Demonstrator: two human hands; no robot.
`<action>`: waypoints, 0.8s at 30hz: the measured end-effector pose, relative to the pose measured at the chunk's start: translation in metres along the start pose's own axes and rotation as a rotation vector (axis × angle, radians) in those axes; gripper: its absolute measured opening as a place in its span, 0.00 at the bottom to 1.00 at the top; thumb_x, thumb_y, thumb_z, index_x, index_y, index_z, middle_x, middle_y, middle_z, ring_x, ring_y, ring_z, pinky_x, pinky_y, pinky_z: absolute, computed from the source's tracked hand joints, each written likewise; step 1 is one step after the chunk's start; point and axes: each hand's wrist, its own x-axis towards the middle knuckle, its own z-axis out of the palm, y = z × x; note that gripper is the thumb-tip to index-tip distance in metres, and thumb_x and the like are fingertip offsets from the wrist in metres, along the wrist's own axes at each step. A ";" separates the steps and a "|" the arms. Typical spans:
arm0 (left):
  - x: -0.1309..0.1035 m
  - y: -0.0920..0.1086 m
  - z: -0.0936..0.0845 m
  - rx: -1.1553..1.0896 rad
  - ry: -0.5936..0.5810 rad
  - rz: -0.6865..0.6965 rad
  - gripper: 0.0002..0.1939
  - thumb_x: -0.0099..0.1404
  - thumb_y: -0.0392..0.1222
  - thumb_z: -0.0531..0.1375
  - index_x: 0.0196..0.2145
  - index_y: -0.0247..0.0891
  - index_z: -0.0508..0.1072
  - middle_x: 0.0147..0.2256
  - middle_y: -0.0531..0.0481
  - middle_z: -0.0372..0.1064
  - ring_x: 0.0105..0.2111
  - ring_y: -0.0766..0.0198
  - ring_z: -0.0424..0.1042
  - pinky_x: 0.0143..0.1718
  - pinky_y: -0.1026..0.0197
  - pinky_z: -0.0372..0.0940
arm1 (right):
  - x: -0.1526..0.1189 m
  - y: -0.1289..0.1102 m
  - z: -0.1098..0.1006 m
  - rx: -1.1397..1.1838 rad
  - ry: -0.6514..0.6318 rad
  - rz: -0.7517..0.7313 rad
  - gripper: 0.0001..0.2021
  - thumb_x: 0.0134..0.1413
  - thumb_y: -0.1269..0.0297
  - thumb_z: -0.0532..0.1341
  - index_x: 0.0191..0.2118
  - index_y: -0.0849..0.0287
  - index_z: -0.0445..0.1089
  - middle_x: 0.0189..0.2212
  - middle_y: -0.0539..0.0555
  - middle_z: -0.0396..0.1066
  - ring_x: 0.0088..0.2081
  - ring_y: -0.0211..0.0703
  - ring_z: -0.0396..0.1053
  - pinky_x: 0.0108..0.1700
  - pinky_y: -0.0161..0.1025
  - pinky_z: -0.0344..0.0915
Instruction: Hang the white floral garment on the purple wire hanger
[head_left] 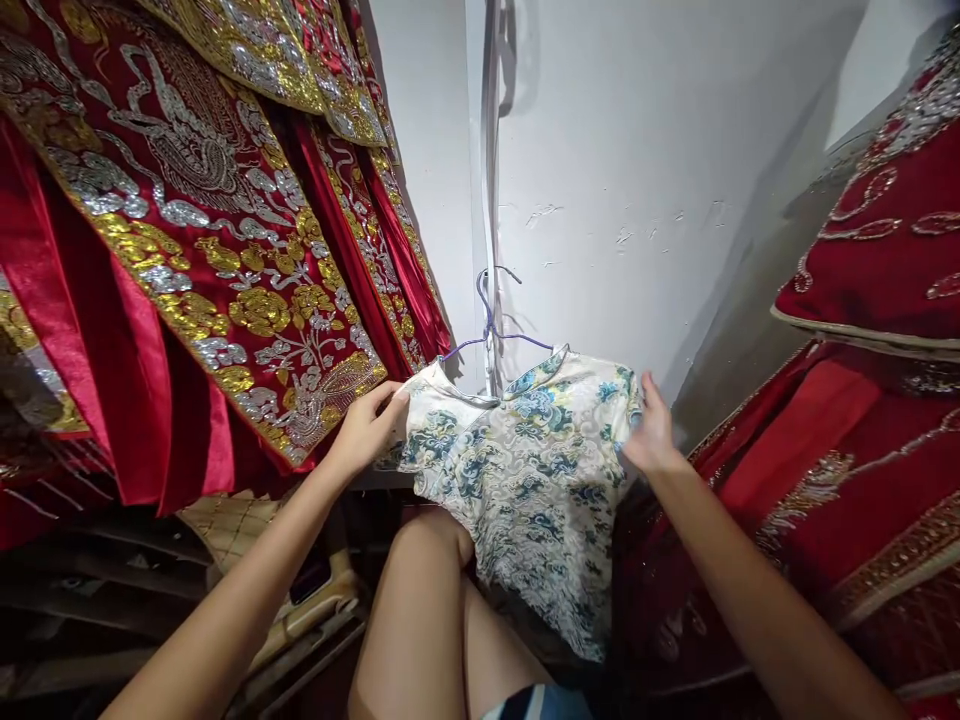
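A short-sleeved white blouse (532,470) with a blue and green floral pattern hangs from a purple hanger (491,335) in front of me. The hanger's hook rests at a narrow white upright rail. My left hand (373,425) pinches the blouse at its left shoulder, thumb and fingers closed on the cloth. At the opposite side, my right hand (651,432) is at the sleeve's edge, its thumb and fingers around the cloth. The lower part of the blouse drapes down beside my knee, tilting to the right.
Red garments (225,220) with gold and silver embroidery hang close on the left. More red beaded garments (847,450) crowd the right. A white wall (615,180) with scuff marks stands behind the rail (487,130). Low on the left is a bamboo-like frame (322,605). My bare legs (420,620) are below.
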 end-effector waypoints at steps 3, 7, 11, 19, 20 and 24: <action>0.002 0.007 0.003 -0.049 0.026 0.020 0.18 0.68 0.52 0.55 0.44 0.37 0.74 0.43 0.48 0.74 0.44 0.57 0.70 0.47 0.60 0.61 | 0.002 -0.028 0.011 0.020 -0.036 0.057 0.16 0.43 0.51 0.71 0.33 0.56 0.73 0.30 0.52 0.77 0.38 0.52 0.78 0.40 0.45 0.76; 0.026 0.030 0.008 -0.168 -0.008 -0.041 0.14 0.64 0.50 0.57 0.33 0.35 0.73 0.31 0.50 0.71 0.34 0.60 0.68 0.37 0.61 0.61 | 0.019 -0.080 0.051 0.060 -0.109 -0.011 0.09 0.44 0.59 0.70 0.31 0.55 0.72 0.28 0.50 0.76 0.39 0.50 0.78 0.42 0.45 0.76; 0.042 0.033 0.010 -0.299 0.060 -0.039 0.08 0.55 0.42 0.59 0.30 0.35 0.73 0.29 0.52 0.70 0.31 0.62 0.67 0.34 0.63 0.61 | -0.003 -0.116 0.085 0.080 -0.443 -0.103 0.14 0.54 0.48 0.63 0.34 0.54 0.74 0.32 0.52 0.78 0.44 0.50 0.77 0.45 0.46 0.75; 0.001 0.026 0.044 -0.537 0.444 0.019 0.13 0.55 0.42 0.58 0.17 0.40 0.60 0.19 0.55 0.54 0.21 0.66 0.54 0.27 0.61 0.57 | -0.085 -0.095 0.090 -0.693 -1.214 -0.114 0.26 0.60 0.42 0.58 0.55 0.53 0.74 0.57 0.58 0.71 0.60 0.56 0.66 0.62 0.53 0.61; -0.002 0.031 0.050 -0.587 0.422 0.040 0.13 0.57 0.44 0.58 0.18 0.40 0.62 0.19 0.54 0.56 0.22 0.65 0.56 0.30 0.60 0.60 | -0.082 -0.081 0.090 -0.761 -1.077 -0.197 0.24 0.61 0.46 0.60 0.58 0.51 0.70 0.60 0.57 0.67 0.62 0.56 0.63 0.64 0.53 0.58; -0.004 0.055 0.070 -1.008 0.121 0.149 0.21 0.56 0.47 0.62 0.14 0.42 0.57 0.17 0.53 0.54 0.23 0.62 0.59 0.42 0.52 0.67 | -0.061 -0.020 0.086 -0.790 -0.737 -0.244 0.30 0.59 0.50 0.62 0.64 0.53 0.62 0.64 0.59 0.62 0.65 0.54 0.58 0.66 0.54 0.55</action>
